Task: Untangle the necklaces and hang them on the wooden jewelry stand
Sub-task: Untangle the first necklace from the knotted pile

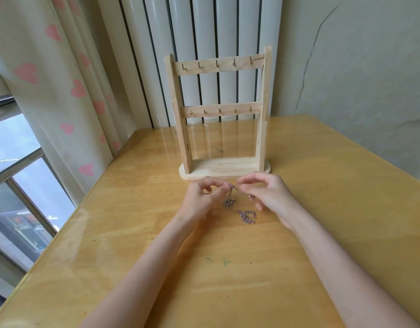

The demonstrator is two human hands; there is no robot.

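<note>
A tangle of thin metal necklaces [237, 208] lies on the table just in front of the wooden jewelry stand [222, 114]. One bunch hangs under my fingers, another bunch rests on the table a little to the right. My left hand [204, 197] pinches the chain at its top with thumb and forefinger. My right hand [265, 195] pinches the same stretch of chain from the other side, a small ring or clasp showing by its fingers. The stand has two crossbars, each with several brass hooks, all bare.
The yellow wooden table [227, 280] has faint green pen marks. A white radiator [204, 31] stands behind the stand, a heart-patterned curtain [62, 79] and a window [14, 174] are at the left, and a cracked wall is at the right.
</note>
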